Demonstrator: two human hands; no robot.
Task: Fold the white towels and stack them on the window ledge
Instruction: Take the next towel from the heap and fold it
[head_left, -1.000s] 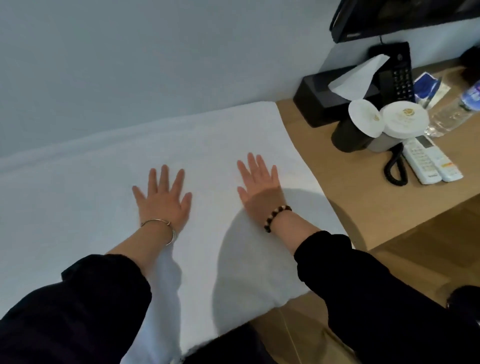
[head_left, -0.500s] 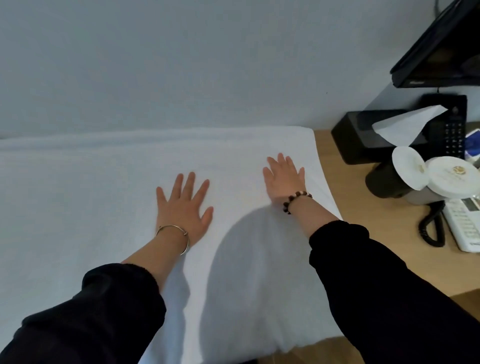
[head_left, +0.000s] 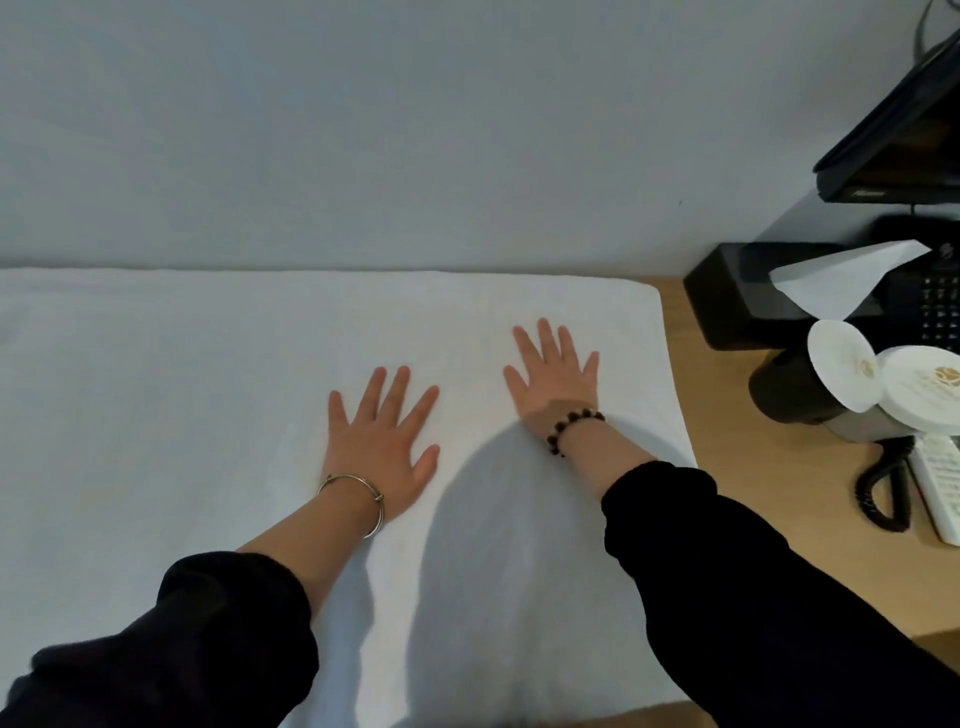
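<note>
1. Hands: left hand (head_left: 382, 441) and right hand (head_left: 556, 379) flat, fingers straight and spread, palms pressing white towel (head_left: 182, 415); right at 1 o'clock of left, apart
2. Towel placement: spread flat, 3 o'clock edge on wooden desk (head_left: 753, 493); tissue box (head_left: 737, 296) at 2 o'clock

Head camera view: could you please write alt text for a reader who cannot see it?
The left hand and right hand lie flat, fingers spread, on a white towel spread over a wooden desk. A black tissue box, a telephone and lidded cups stand at the right.
</note>
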